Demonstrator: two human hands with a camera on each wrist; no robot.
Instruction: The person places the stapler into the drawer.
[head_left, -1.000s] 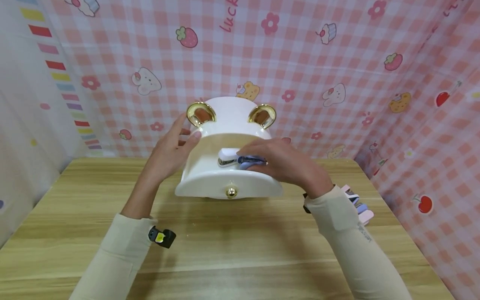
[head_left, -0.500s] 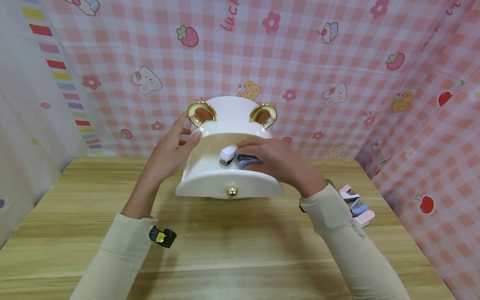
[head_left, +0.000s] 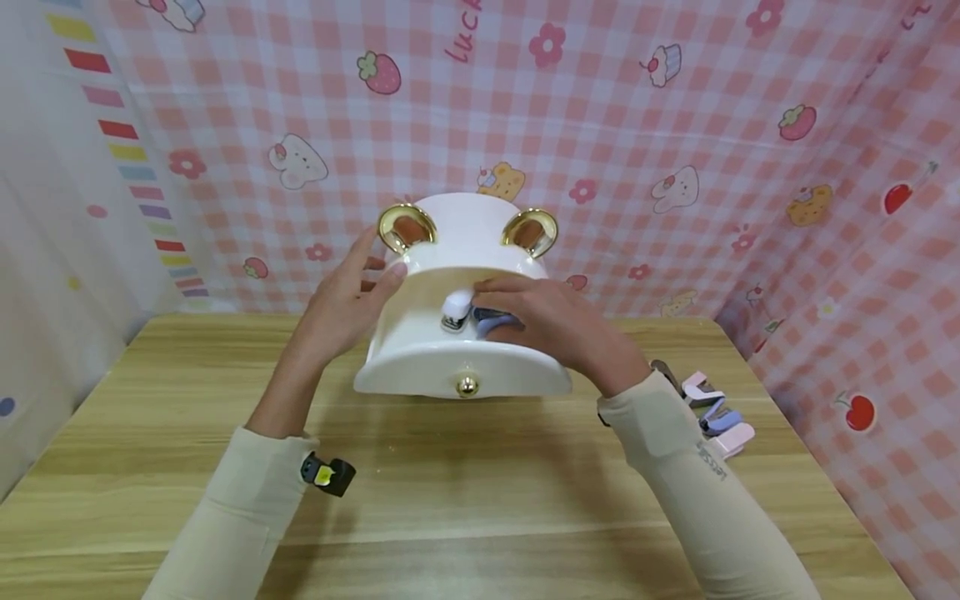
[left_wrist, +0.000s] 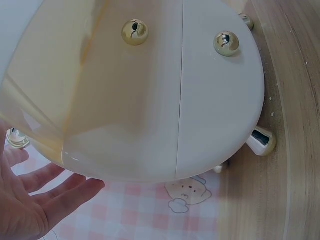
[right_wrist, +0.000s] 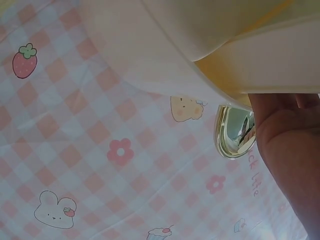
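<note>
A white storage box (head_left: 472,221) with gold ears stands on the table, its upper front drawer (head_left: 420,367) pulled out. My right hand (head_left: 551,321) reaches into that drawer and grips a blue-purple mini stapler (head_left: 491,320), which its fingers partly cover. Close beside it in the drawer is a white mini stapler (head_left: 457,311), one end toward me, right at my right fingertips. My left hand (head_left: 345,296) rests against the box's left side with fingers relaxed and spread, thumb by the upper front rim. In the left wrist view, the left fingers (left_wrist: 70,195) lie along the box's rounded side.
Several small staplers, among them a pink one (head_left: 735,439) and a blue one (head_left: 722,422), lie on the wooden table (head_left: 450,517) by my right sleeve. Behind the box hangs a pink checked cloth (head_left: 465,125). A gold knob (left_wrist: 226,43) marks the lower drawer front.
My right hand has shifted slightly left in the drawer. The white stapler has turned from lying sideways to pointing toward me. My left hand keeps its place on the box.
</note>
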